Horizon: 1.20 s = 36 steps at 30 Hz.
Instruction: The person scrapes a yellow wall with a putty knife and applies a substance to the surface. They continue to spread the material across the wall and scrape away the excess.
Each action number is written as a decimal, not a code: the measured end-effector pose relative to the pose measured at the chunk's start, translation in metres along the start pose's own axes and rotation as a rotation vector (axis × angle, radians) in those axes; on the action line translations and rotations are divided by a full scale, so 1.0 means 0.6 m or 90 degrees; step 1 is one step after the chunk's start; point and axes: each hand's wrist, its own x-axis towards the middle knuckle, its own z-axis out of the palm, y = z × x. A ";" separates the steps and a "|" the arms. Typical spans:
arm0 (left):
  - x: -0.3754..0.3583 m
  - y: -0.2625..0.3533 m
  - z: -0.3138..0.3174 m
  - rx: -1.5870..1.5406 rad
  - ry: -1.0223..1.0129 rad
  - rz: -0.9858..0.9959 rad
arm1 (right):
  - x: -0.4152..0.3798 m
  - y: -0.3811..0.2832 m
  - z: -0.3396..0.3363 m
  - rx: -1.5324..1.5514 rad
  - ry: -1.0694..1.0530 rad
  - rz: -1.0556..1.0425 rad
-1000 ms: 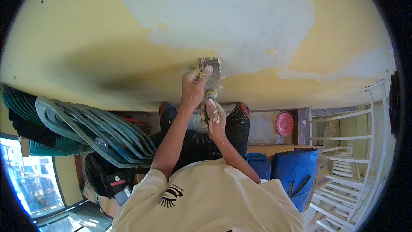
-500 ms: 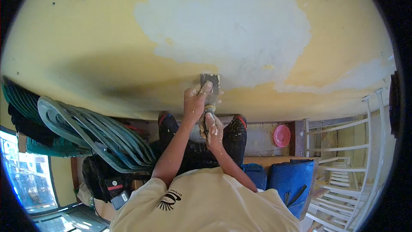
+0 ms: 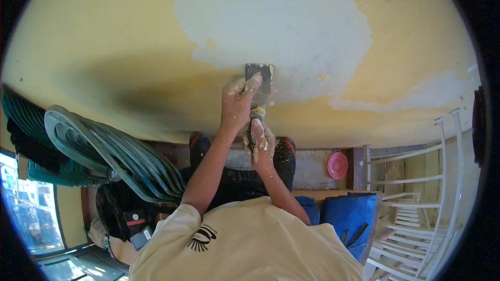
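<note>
Both my hands, speckled with pale putty, are on one putty knife (image 3: 264, 86). My left hand (image 3: 238, 99) grips the flat blade, with its thumb lying across the face and fingers behind it. Lower down, my right hand (image 3: 263, 147) is wrapped round the handle, thumb along the top. The blade's broad edge points up at the yellow wall (image 3: 140, 36) and overlaps the lower border of a whitish filled patch (image 3: 276, 15) in this view. Putty clings to the blade's corner and to the neck by the handle.
Stacked green plastic chairs (image 3: 120, 151) lean at the left by the wall. A pink plastic basket (image 3: 337, 165) sits on the floor to the right. Beyond it stand a blue covered item (image 3: 350, 218) and a white ladder-like frame (image 3: 442, 177). Screws stick out of the wall.
Both hands and the putty knife have moved up along the wall, so the blade reaches higher towards the whitish patch. The grip is the same, and the view has shifted slightly.
</note>
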 end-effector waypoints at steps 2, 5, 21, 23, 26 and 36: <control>-0.001 -0.036 -0.015 0.038 -0.003 0.003 | 0.001 0.013 -0.006 -0.001 -0.008 -0.017; -0.008 -0.063 -0.018 0.029 0.008 -0.010 | 0.002 0.052 -0.029 -0.012 -0.005 -0.002; -0.010 -0.054 -0.021 0.048 0.004 -0.046 | -0.014 0.037 -0.011 0.029 0.014 0.006; -0.012 -0.074 -0.029 0.056 0.007 -0.053 | -0.017 0.029 -0.010 0.012 -0.008 0.014; -0.001 -0.060 -0.028 0.071 -0.012 -0.043 | -0.012 0.032 -0.015 0.016 -0.002 0.030; -0.012 -0.027 -0.012 0.044 0.001 -0.045 | -0.014 0.027 -0.008 0.050 0.003 0.018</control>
